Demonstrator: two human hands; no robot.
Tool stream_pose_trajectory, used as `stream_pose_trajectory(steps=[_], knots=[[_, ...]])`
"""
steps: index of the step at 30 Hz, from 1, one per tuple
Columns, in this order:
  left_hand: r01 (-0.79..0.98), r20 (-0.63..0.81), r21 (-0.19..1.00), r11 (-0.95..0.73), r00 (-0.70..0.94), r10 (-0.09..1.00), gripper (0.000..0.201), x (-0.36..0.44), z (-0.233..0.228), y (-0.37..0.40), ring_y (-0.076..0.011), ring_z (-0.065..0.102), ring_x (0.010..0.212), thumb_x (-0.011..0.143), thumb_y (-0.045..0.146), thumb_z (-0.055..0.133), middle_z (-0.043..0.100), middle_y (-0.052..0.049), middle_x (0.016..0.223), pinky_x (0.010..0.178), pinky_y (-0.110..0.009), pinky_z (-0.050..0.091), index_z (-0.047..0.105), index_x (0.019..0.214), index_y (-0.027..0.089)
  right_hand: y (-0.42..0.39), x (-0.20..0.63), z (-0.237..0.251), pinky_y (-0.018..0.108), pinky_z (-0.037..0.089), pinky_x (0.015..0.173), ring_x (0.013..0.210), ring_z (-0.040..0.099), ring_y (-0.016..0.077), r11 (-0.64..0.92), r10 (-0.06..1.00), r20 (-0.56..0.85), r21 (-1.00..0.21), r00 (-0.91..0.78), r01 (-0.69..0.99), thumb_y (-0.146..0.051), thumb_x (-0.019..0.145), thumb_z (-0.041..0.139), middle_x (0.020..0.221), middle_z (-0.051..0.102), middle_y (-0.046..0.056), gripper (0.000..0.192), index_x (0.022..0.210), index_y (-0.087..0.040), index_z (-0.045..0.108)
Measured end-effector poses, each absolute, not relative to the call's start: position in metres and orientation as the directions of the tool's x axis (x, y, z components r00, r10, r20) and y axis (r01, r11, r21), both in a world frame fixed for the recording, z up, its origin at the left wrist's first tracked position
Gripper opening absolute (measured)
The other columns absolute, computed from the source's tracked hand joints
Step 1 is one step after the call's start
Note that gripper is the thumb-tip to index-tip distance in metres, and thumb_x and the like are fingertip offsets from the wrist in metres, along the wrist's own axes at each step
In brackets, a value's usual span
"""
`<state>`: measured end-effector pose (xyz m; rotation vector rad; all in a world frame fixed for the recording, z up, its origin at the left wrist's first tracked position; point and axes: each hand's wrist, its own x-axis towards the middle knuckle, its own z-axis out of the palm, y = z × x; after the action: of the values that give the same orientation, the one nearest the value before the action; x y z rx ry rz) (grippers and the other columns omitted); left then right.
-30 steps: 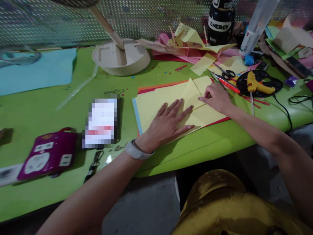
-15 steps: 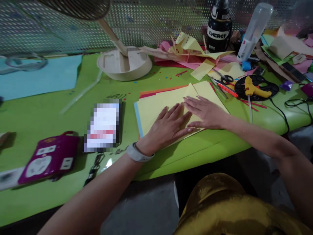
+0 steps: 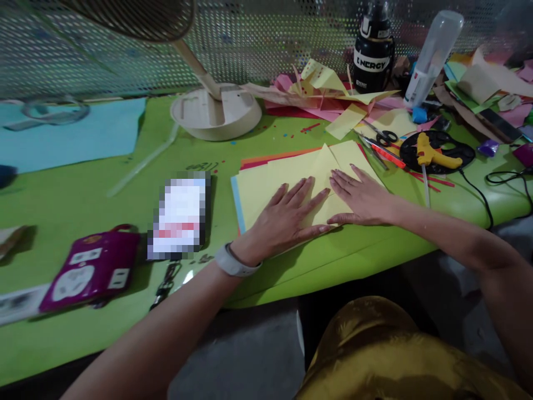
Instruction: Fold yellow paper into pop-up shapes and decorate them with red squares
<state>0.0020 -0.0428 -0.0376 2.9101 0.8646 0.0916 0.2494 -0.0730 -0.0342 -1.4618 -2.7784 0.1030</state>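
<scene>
Both of my hands lie flat on a yellow sheet of paper [image 3: 266, 186], which rests on a stack with blue, red and orange sheets showing at its edges. The yellow paper has a folded flap [image 3: 322, 158] whose pointed tip rises between my hands. My left hand [image 3: 287, 214], fingers spread, presses on the left part of the fold. On the right part rests my right hand [image 3: 360, 197], its fingers stretched out and its thumb close to my left thumb. My palms hide part of the fold.
Right of the stack lie scissors [image 3: 387, 136], a red cutter [image 3: 387, 154] and a yellow glue gun [image 3: 437, 154] on a black holder. A phone [image 3: 179, 216] and a purple pouch [image 3: 94, 266] are at left. Behind stand a fan base [image 3: 216, 119], a black bottle [image 3: 370, 61] and paper scraps [image 3: 320, 78].
My right hand has slid to the right across the yellow paper, away from my left fingers. My left hand stays nearly in place. The view has shifted slightly.
</scene>
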Motion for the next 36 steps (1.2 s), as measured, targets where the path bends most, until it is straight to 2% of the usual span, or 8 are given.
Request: stream_pose_trajectory(steps=[8, 14, 23, 27, 30, 32, 34, 36], knots=[[0.488, 0.003, 0.111, -0.866, 0.871, 0.491, 0.090, -0.007, -0.037, -0.038, -0.0340, 0.015, 0.156, 0.091, 0.078, 0.033, 0.012, -0.016, 0.170, 0.125, -0.054, 0.014, 0.017, 0.162, 0.024, -0.077, 0.262, -0.026, 0.053, 0.002, 0.128, 0.155, 0.018, 0.0319, 0.536, 0.838, -0.071, -0.083, -0.541, 0.840, -0.085, 0.087, 0.023, 0.165, 0.026, 0.017, 0.103, 0.161, -0.012, 0.023], [0.498, -0.014, 0.111, -0.860, 0.866, 0.500, 0.093, -0.033, -0.036, -0.042, -0.0337, 0.017, 0.155, 0.090, 0.080, 0.033, 0.015, -0.017, 0.169, 0.125, -0.054, 0.013, 0.017, 0.162, 0.022, -0.080, 0.272, -0.025, 0.054, 0.003, 0.128, 0.155, 0.017, 0.0338, 0.509, 0.851, -0.097, -0.091, -0.516, 0.856, -0.083, 0.089, 0.023, 0.166, 0.020, 0.020, 0.104, 0.161, -0.007, 0.020], [0.506, -0.016, 0.110, -0.855, 0.861, 0.508, 0.089, -0.057, -0.041, -0.044, -0.0321, 0.019, 0.155, 0.091, 0.079, 0.028, 0.016, -0.014, 0.169, 0.125, -0.052, 0.014, 0.017, 0.162, 0.025, -0.079, 0.283, -0.025, 0.054, 0.010, 0.127, 0.155, 0.019, 0.0328, 0.472, 0.872, -0.113, -0.066, -0.477, 0.879, -0.083, 0.089, 0.024, 0.166, 0.024, 0.017, 0.101, 0.160, -0.011, 0.024], [0.497, -0.007, 0.103, -0.862, 0.867, 0.499, 0.087, -0.059, -0.040, -0.044, -0.0317, 0.018, 0.155, 0.093, 0.077, 0.027, 0.017, -0.013, 0.169, 0.124, -0.052, 0.015, 0.018, 0.162, 0.024, -0.076, 0.283, -0.013, 0.053, 0.016, 0.126, 0.153, 0.025, 0.0325, 0.469, 0.869, -0.150, -0.056, -0.472, 0.881, -0.079, 0.091, 0.029, 0.163, 0.031, 0.017, 0.094, 0.156, -0.011, 0.034], [0.493, -0.010, 0.089, -0.865, 0.869, 0.494, 0.087, -0.058, -0.038, -0.046, -0.0305, 0.017, 0.155, 0.094, 0.077, 0.025, 0.016, -0.014, 0.169, 0.125, -0.051, 0.014, 0.019, 0.162, 0.022, -0.064, 0.275, 0.011, 0.054, 0.032, 0.118, 0.143, 0.043, 0.0362, 0.463, 0.875, -0.148, -0.032, -0.462, 0.886, -0.069, 0.094, 0.041, 0.150, 0.051, 0.021, 0.077, 0.141, -0.009, 0.054], [0.495, -0.007, 0.083, -0.865, 0.868, 0.496, 0.088, -0.057, -0.037, -0.047, -0.0302, 0.017, 0.155, 0.094, 0.077, 0.026, 0.016, -0.014, 0.169, 0.125, -0.051, 0.014, 0.020, 0.161, 0.022, -0.052, 0.263, 0.028, 0.051, 0.045, 0.104, 0.122, 0.060, 0.0359, 0.395, 0.914, -0.090, -0.015, -0.395, 0.919, -0.059, 0.094, 0.053, 0.127, 0.067, 0.021, 0.057, 0.120, -0.010, 0.066], [0.501, -0.003, 0.082, -0.861, 0.864, 0.503, 0.088, -0.056, -0.038, -0.047, -0.0306, 0.018, 0.155, 0.093, 0.078, 0.028, 0.017, -0.013, 0.169, 0.125, -0.052, 0.015, 0.020, 0.162, 0.023, -0.040, 0.245, 0.042, 0.044, 0.051, 0.088, 0.100, 0.068, 0.0293, 0.296, 0.951, -0.066, -0.087, -0.302, 0.951, -0.050, 0.094, 0.059, 0.103, 0.073, 0.014, 0.038, 0.101, -0.015, 0.071], [0.501, 0.000, 0.089, -0.861, 0.864, 0.503, 0.088, -0.056, -0.039, -0.046, -0.0307, 0.018, 0.155, 0.093, 0.078, 0.031, 0.018, -0.013, 0.168, 0.124, -0.052, 0.016, 0.019, 0.162, 0.024, -0.029, 0.226, 0.046, 0.037, 0.052, 0.078, 0.083, 0.069, 0.0226, 0.256, 0.939, -0.174, -0.226, -0.297, 0.940, -0.045, 0.089, 0.068, 0.084, 0.073, 0.008, 0.030, 0.083, -0.016, 0.069]])
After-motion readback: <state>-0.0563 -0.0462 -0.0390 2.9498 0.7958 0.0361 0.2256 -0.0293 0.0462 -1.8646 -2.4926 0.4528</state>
